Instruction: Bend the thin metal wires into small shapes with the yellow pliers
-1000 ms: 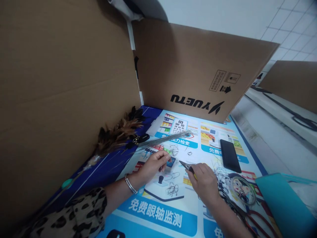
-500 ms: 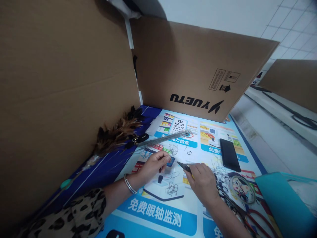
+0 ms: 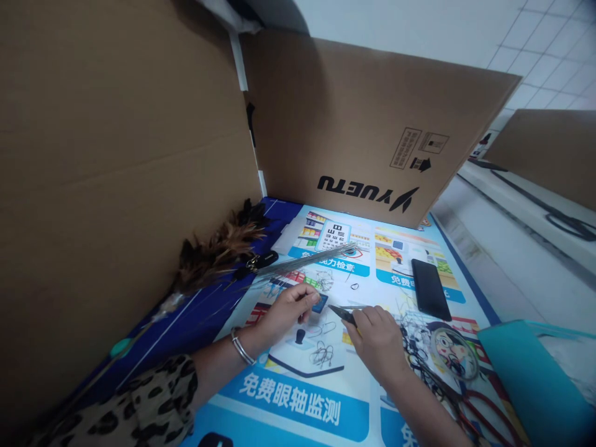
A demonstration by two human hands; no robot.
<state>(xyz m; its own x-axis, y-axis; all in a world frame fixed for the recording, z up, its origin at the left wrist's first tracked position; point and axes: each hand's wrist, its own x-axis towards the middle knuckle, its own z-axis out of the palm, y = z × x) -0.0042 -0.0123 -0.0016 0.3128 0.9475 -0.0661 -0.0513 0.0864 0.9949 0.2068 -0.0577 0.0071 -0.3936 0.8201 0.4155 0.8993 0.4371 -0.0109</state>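
Note:
My right hand [image 3: 379, 341] is closed round a pair of pliers [image 3: 342, 313], whose dark pointed jaws face left. Its fingers cover the handles. Just left of the jaw tips, my left hand [image 3: 295, 304] is pinched closed, thumb against forefinger; anything between the fingertips is too fine to make out. A small gap separates the fingertips from the pliers. Below the hands lies a loose tangle of thin wire [image 3: 322, 354]. Beyond them, a bundle of straight metal wires [image 3: 307, 260] lies slantwise, with a small dark ring [image 3: 354, 286] near it.
A black phone-like slab [image 3: 431, 289] lies to the right. Nearer are a roll of tape [image 3: 454, 352], red-handled scissors [image 3: 491, 413] and a teal box [image 3: 531, 372]. Brown feathers [image 3: 218, 245] lie along the left cardboard wall [image 3: 125, 136]. Another cardboard panel [image 3: 363, 124] stands behind.
The pliers' tips have come slightly left, nearer my left fingertips. My left hand keeps its pinch. The whole view has shifted a little.

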